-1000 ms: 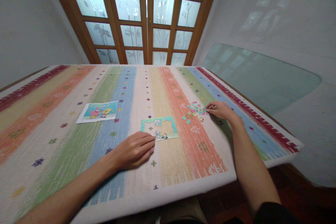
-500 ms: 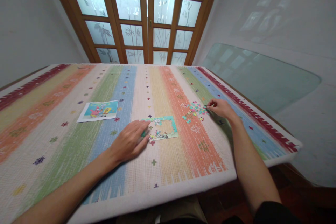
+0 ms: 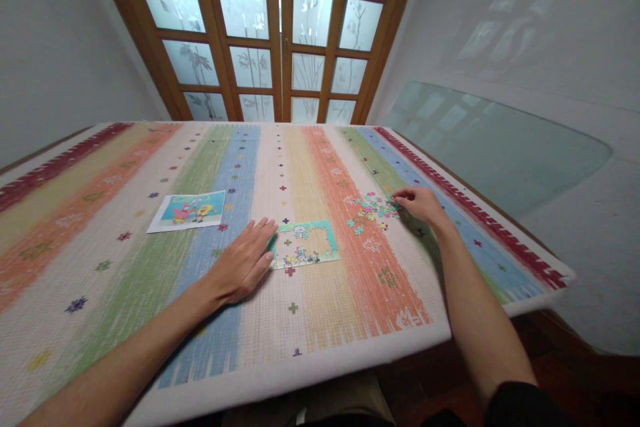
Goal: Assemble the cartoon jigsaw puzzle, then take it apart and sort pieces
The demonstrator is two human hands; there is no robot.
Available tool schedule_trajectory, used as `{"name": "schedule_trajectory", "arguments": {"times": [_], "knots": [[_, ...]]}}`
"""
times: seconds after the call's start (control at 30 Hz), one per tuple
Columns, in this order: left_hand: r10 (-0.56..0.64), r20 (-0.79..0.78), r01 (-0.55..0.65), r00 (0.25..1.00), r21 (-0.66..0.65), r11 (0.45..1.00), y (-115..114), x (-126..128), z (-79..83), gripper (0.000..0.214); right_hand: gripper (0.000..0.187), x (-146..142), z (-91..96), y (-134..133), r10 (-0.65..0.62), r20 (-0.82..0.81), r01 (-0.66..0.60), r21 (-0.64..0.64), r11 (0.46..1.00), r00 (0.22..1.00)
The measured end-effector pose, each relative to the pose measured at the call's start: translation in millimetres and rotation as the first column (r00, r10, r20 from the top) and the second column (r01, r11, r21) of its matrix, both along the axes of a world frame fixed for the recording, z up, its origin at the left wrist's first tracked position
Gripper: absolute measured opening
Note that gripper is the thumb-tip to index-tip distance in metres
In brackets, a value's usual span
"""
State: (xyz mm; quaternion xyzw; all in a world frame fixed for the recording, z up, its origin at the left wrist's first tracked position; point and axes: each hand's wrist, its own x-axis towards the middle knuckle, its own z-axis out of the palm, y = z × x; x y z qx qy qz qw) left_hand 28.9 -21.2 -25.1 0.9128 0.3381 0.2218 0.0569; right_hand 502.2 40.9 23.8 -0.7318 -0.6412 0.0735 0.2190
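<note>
My left hand (image 3: 245,261) lies flat with its fingers stretched out, its fingertips at the left edge of a partly assembled jigsaw puzzle (image 3: 327,257). The puzzle shows a joined border around a gap through which the tablecloth is seen. To the right of it is a loose heap of puzzle pieces (image 3: 371,208), mostly turquoise with some pink and yellow. My right hand (image 3: 418,204) is at the heap's right edge, thumb and forefinger pinched on a small puzzle piece, mostly hidden by the fingertips.
A printed cartoon picture (image 3: 193,210) on white paper lies left of the puzzle. Everything rests on a table with a striped tablecloth (image 3: 320,320). A glass panel (image 3: 500,140) leans at the right wall, and wooden glazed doors (image 3: 280,40) stand beyond the table.
My left hand has slid left off the puzzle and flattened out, uncovering its left side. My right hand has shifted slightly up at the heap, still pinched.
</note>
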Motion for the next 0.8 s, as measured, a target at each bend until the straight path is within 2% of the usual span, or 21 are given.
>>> {"name": "schedule_trajectory", "arguments": {"times": [0.17, 0.27, 0.33, 0.43, 0.63, 0.7, 0.8], "knots": [[0.038, -0.020, -0.039, 0.999, -0.003, 0.999, -2.0, 2.2, 1.9, 0.062, 0.029, -14.9, 5.5, -1.2, 0.067, -0.070, -0.068, -0.006, 0.998, 0.995], [0.029, -0.028, -0.028, 0.999, 0.007, 1.000, -3.3, 4.5, 3.6, 0.064, 0.036, -33.2, 9.9, -1.6, 0.174, -0.133, -0.179, -0.030, 0.983, 0.976], [0.025, -0.031, -0.024, 0.999, 0.012, 1.000, -3.8, 5.3, 3.9, 0.065, 0.033, -49.5, 12.1, -2.6, 0.258, -0.188, -0.268, -0.032, 0.963, 0.948], [0.029, -0.037, -0.029, 0.999, 0.018, 0.999, -4.1, 5.5, 3.5, 0.065, 0.028, -77.2, 13.3, -6.5, 0.351, -0.314, -0.384, -0.048, 0.922, 0.882], [0.023, -0.011, -0.023, 1.000, 0.011, 1.000, -4.4, 6.1, 3.5, 0.064, 0.017, -131.8, 6.2, -21.6, 0.374, -0.610, -0.548, -0.120, 0.828, 0.698], [0.024, -0.012, -0.024, 1.000, 0.012, 1.000, -4.6, 6.8, 4.0, 0.063, 0.011, -149.2, 1.7, -27.2, 0.418, -0.640, -0.601, -0.087, 0.794, 0.645], [0.031, -0.030, -0.031, 0.999, 0.012, 0.999, -4.9, 7.4, 4.4, 0.060, 0.005, -172.7, -4.5, -35.4, 0.453, -0.652, -0.630, -0.049, 0.775, 0.608]]}}
